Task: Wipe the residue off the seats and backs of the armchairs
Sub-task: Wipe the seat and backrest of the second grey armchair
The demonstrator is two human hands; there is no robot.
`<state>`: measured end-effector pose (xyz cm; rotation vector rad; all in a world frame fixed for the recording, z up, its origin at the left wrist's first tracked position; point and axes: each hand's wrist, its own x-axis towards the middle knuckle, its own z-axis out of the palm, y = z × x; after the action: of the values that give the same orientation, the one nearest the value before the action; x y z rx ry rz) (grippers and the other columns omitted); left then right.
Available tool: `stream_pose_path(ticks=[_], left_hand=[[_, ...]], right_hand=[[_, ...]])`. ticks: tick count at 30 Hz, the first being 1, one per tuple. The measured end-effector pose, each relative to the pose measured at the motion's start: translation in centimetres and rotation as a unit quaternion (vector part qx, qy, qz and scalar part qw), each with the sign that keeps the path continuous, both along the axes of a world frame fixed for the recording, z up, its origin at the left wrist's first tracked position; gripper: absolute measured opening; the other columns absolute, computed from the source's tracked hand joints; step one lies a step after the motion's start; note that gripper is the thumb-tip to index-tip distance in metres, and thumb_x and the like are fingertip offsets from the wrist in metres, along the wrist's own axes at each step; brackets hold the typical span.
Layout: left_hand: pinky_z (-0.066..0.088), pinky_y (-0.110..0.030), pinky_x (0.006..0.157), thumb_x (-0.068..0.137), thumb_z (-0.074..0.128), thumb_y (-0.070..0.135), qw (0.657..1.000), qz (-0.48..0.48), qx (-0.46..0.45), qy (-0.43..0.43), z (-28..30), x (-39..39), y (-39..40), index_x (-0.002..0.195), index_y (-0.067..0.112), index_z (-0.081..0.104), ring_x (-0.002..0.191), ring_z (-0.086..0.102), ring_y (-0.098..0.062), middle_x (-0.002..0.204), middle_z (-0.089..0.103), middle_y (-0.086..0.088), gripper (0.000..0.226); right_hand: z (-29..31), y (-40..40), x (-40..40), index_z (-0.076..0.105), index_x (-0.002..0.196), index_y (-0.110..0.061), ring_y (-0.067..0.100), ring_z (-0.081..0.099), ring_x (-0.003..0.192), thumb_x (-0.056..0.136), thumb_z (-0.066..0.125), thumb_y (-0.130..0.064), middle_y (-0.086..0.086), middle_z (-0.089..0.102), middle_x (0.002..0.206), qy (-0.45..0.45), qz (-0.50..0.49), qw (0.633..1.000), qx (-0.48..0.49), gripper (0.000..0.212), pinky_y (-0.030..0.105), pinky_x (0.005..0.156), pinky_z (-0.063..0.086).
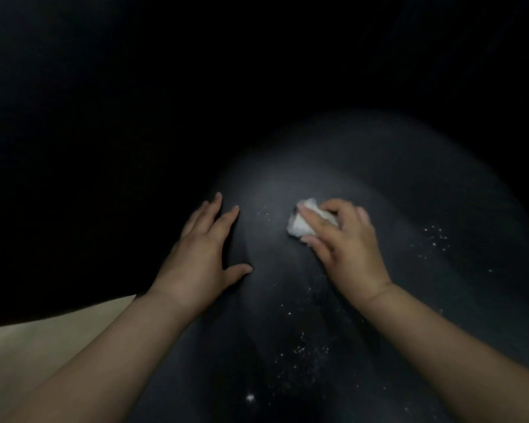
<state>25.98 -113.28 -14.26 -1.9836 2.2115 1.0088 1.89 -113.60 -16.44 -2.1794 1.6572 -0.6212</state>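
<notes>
a: bracing flat on the dark armchair cushion (364,184), the left hand (200,254) has fingers spread, likely for balance.

b: the right hand (345,239) pinches a crumpled white wipe (300,224) against the cushion, amid white residue specks (306,349). the wad's long axis seems to run away from the person; hard to tell.

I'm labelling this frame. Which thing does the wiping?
On the dark armchair, find the right hand. Its fingers pinch a small crumpled white wad against the surface. It is the only solid white lump; the rest are scattered specks.
</notes>
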Motion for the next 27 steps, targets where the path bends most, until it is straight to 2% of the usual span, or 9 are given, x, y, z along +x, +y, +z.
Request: stream_pose_path(ticks=[3,5,8,12,15,18,20,24,27], left_hand=[[0.013,-0.042,0.121,0.073,0.075,0.053,0.999,0.030,0.012,-0.007,0.1,0.0,0.7,0.153,0.036,0.015,0.148,-0.004,-0.015,0.163,-0.005,0.005,0.101],[0.015,-0.046,0.120,0.074,0.074,0.054,0.999,0.044,0.016,-0.005,0.1,-0.2,1.1,0.152,0.038,0.014,0.148,-0.005,-0.015,0.163,-0.007,0.004,0.100],[0.017,-0.048,0.120,0.074,0.073,0.054,0.999,0.042,0.018,-0.017,0.1,-0.1,1.1,0.152,0.039,0.014,0.148,-0.005,-0.017,0.163,-0.008,0.001,0.099],[0.017,-0.047,0.120,0.074,0.072,0.056,0.999,0.034,0.021,-0.023,0.0,0.2,1.1,0.153,0.039,0.012,0.148,-0.006,-0.017,0.163,-0.008,0.003,0.100],[0.014,-0.044,0.121,0.077,0.068,0.059,0.999,0.019,0.011,-0.026,0.1,-0.4,1.5,0.153,0.037,0.010,0.148,-0.007,-0.015,0.162,-0.009,0.006,0.099],[0.013,-0.041,0.119,0.080,0.063,0.062,0.999,0.012,-0.003,-0.038,0.2,-1.5,2.0,0.154,0.036,0.005,0.148,-0.009,-0.012,0.161,-0.012,0.010,0.097],[0.013,-0.038,0.118,0.079,0.063,0.062,0.999,0.007,-0.007,-0.041,0.2,-2.3,2.2,0.154,0.035,0.005,0.147,-0.010,-0.010,0.161,-0.013,0.011,0.098],[0.011,-0.038,0.119,0.080,0.063,0.061,0.999,-0.018,-0.009,-0.048,0.5,-3.3,2.1,0.154,0.032,0.008,0.147,-0.012,-0.011,0.161,-0.014,0.010,0.097],[0.011,-0.039,0.121,0.084,0.062,0.057,0.997,-0.044,-0.011,-0.057,0.7,-4.3,1.9,0.155,0.030,0.008,0.148,-0.010,-0.014,0.162,-0.011,0.008,0.093]], right_hand=[[-0.4,-2.6,1.2,0.061,0.127,-0.024,0.031,0.047,0.101,0.085,0.067,-0.022,0.012,0.051,0.114,-0.030,-0.102,0.994,0.012,0.042,0.046,0.087,0.046],[-0.5,-4.8,3.6,0.059,0.128,-0.026,0.030,0.046,0.106,0.087,0.065,-0.023,0.010,0.050,0.118,-0.042,-0.130,0.990,0.020,0.041,0.045,0.091,0.043],[-0.4,-4.7,6.6,0.058,0.129,-0.030,0.028,0.046,0.106,0.087,0.065,-0.027,0.007,0.052,0.120,-0.026,-0.036,0.999,0.017,0.043,0.037,0.090,0.040],[0.1,-1.0,3.3,0.061,0.126,-0.026,0.031,0.050,0.099,0.085,0.066,-0.029,0.011,0.056,0.115,0.008,0.113,0.993,0.007,0.042,0.040,0.084,0.042],[-0.1,-1.8,-1.0,0.064,0.123,-0.025,0.036,0.049,0.094,0.085,0.065,-0.024,0.014,0.056,0.112,0.033,0.009,0.999,-0.024,0.038,0.046,0.082,0.047],[-0.4,-3.4,-0.3,0.062,0.125,-0.025,0.035,0.045,0.101,0.086,0.067,-0.019,0.013,0.051,0.116,0.004,-0.119,0.993,0.002,0.039,0.045,0.090,0.043],[-0.3,-2.0,1.7,0.063,0.124,-0.025,0.035,0.046,0.099,0.085,0.068,-0.019,0.013,0.053,0.116,-0.006,-0.077,0.997,0.007,0.040,0.042,0.087,0.044],[0.3,3.1,-0.7,0.065,0.123,-0.026,0.033,0.052,0.093,0.084,0.068,-0.027,0.012,0.059,0.111,0.022,0.107,0.994,0.008,0.039,0.041,0.079,0.045],[0.4,2.4,-4.9,0.065,0.122,-0.025,0.035,0.050,0.091,0.085,0.065,-0.027,0.014,0.058,0.110,0.040,0.030,0.999,-0.009,0.037,0.046,0.078,0.047]])
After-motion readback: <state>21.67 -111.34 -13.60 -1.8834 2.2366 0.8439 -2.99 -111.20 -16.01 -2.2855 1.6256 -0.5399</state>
